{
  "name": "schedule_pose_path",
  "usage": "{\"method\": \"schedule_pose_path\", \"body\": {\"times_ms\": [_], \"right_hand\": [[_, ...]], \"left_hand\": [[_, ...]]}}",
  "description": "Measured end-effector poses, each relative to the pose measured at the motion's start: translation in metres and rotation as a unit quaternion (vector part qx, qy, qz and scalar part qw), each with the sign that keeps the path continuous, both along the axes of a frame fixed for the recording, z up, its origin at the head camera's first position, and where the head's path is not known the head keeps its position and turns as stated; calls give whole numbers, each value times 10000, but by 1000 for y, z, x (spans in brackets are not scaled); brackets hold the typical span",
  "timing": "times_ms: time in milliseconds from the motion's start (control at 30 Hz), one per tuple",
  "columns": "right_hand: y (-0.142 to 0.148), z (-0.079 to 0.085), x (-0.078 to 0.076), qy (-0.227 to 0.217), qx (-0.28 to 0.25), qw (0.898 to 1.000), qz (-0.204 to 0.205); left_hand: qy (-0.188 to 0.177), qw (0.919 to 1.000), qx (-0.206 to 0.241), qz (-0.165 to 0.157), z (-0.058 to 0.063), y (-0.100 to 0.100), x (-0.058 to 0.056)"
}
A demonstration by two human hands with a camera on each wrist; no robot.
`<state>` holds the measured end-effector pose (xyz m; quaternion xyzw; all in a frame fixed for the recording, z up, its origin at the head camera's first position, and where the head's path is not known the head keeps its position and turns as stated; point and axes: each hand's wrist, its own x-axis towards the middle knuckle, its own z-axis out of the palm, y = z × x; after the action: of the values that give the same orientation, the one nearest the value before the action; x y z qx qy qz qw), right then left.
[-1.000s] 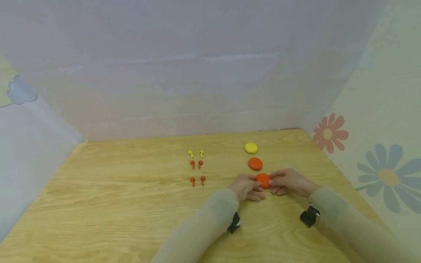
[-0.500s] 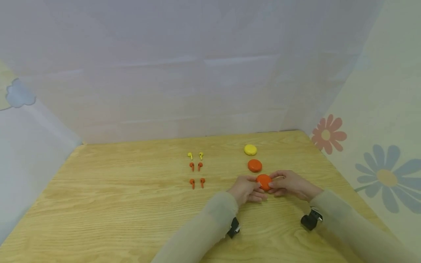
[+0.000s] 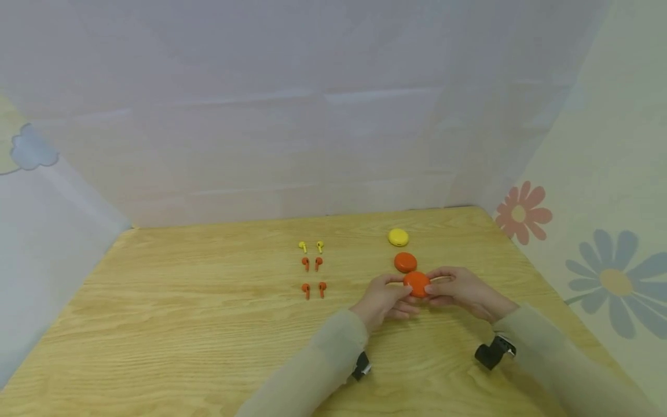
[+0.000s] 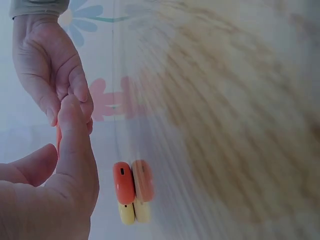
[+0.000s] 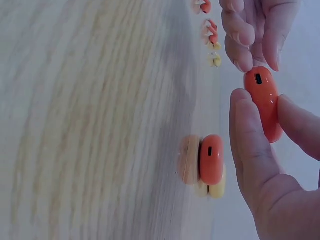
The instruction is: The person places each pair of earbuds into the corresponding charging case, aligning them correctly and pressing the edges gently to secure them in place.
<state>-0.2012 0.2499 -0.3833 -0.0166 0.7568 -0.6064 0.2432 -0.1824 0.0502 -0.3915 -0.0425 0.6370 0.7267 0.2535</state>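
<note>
Both hands hold one round, glossy orange earbud case [image 3: 417, 284] above the wooden table at the right. My left hand [image 3: 383, 298] has its thumb and fingers on the case's left side. On the opposite side, my right hand [image 3: 461, 289] pinches it between thumb and fingers. A dark charging port faces the camera on the held case [image 5: 263, 100] in the right wrist view. In the left wrist view the left fingers hide most of it. Just behind stands a second orange case [image 3: 405, 262], with a yellow case [image 3: 398, 237] farther back.
Left of the cases lie earbuds in pairs: yellow earbuds [image 3: 320, 247] at the back, orange earbuds [image 3: 305, 263] in the middle, and more orange earbuds [image 3: 306, 289] nearest me. A pale wall [image 3: 323, 145] borders the table's far edge; a flowered panel [image 3: 615, 231] stands right.
The held orange case has risen slightly off the table and moved a little away from me, close to the second orange case. Both hands stay on it; the earbuds lie as before.
</note>
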Motion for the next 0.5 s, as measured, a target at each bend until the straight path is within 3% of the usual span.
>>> {"method": "schedule_pose_path", "body": {"times_ms": [200,500], "right_hand": [[-6,4,2,5,-289,9996,0],[-19,15,6,347,-220,9991,88]], "left_hand": [[30,9999,128,-49,3,-9,3],[207,9995,183,-181,13,-24,6]]}}
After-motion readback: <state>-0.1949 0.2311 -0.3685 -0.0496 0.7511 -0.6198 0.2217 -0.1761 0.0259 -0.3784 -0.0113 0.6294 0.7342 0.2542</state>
